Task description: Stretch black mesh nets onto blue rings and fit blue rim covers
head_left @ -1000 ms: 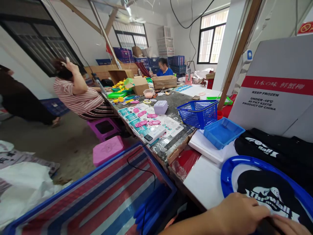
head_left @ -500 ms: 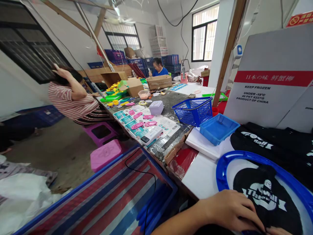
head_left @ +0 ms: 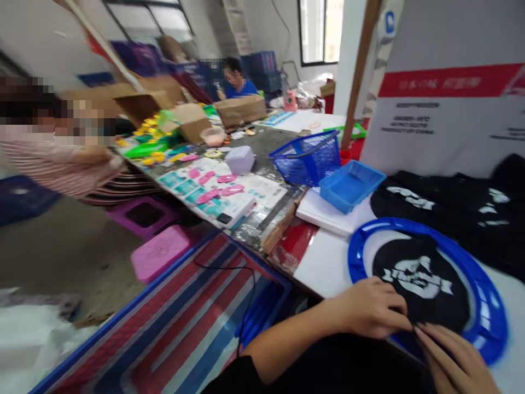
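I keep my left hand and right hand low, fingers seemingly pinching the black cloth evenly at the blue ring edge.

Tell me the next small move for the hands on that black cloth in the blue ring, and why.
Probably pull the black cloth toward its near edge to smooth it. Both the left hand and the right hand pinch that edge at the near side of the blue ring, and the white print looks off-centre and wrinkled, though the picture is blurred.
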A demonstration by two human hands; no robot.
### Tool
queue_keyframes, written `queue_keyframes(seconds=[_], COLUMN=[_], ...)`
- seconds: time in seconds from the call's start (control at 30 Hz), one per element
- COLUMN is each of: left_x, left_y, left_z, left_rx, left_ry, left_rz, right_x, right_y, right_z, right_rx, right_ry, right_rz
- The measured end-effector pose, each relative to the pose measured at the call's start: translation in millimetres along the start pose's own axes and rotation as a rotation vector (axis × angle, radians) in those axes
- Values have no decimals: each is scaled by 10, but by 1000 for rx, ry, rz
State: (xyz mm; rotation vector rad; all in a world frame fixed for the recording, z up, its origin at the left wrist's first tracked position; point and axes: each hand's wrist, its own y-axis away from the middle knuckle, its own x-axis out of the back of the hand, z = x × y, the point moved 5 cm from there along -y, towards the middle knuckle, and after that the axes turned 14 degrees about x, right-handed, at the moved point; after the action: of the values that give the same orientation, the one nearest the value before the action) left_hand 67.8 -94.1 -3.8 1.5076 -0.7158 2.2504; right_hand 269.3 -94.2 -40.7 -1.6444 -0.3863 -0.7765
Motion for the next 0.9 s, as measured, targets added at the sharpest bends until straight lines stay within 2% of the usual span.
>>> queue_keyframes(seconds=[0.07,0.17,0.37,0.63,0.9], left_x=[45,92,179,222,240], left_y=[54,115,129,135,142], left_z=[46,39,12,37,42], left_rx=[-9,8,-17,-36,-61], left_ry=[22,57,210,240,249], left_rz=[59,171,326,349,344], right_x=[118,162,162,168,167], right_y=[-241,-499,-509,-505,-523], right_z=[-156,-290,-270,-264,-270], right_rx=[-68,-158,-272,-306,-312], right_ry=[24,-11,-72,-121,-128], right_rz=[16,67,70,99,64])
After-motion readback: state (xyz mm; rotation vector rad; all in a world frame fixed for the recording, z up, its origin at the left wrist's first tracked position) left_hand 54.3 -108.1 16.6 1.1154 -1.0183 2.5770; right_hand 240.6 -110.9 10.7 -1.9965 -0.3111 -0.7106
